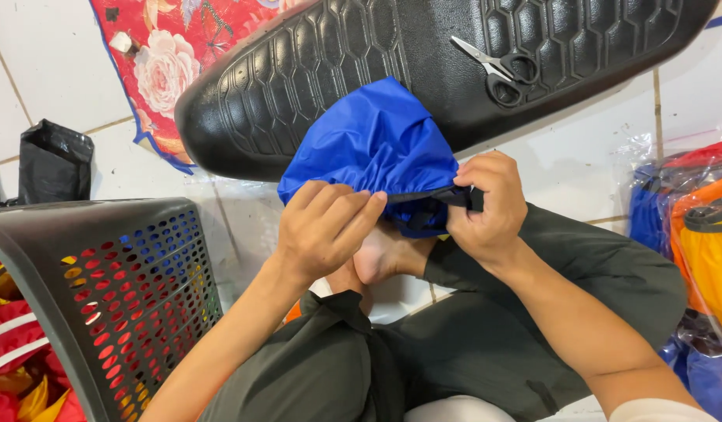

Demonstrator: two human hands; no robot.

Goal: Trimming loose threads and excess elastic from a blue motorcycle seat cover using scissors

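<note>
I see both hands closed on a blue bag (376, 144) of thin, shiny fabric, which lies bunched in front of the crossed legs, its far end resting against the black seat (314, 70).

My left hand (322, 230) sits on the bag's near edge, fingers curled together and pressed down over the fabric, thumb tucked under; it grips the hem rather than lying flat. My right hand (490, 207) is balled into a fist on the bag's right corner, pinching a dark strap (427, 199) that runs along the near edge of the bag between the two hands. A bare foot (384, 254) shows just below the bag, between the wrists.

The seat is a long padded one with a hexagon pattern, lying across the tiled floor (564, 156) beyond the bag. A pair of scissors (497, 66) rests on top of the seat, right of the bag and well apart from it. A red flowered cloth (169, 59) lies under the seat's left end.

Left of the bag, near my left forearm, stands a dark perforated basket (111, 289) with red and yellow items showing through its holes. Right of the bag, past my right knee, are clear plastic packs (693, 227) holding orange, yellow and blue fabric. A black plastic bag (52, 160) stands far to the left of the seat.
</note>
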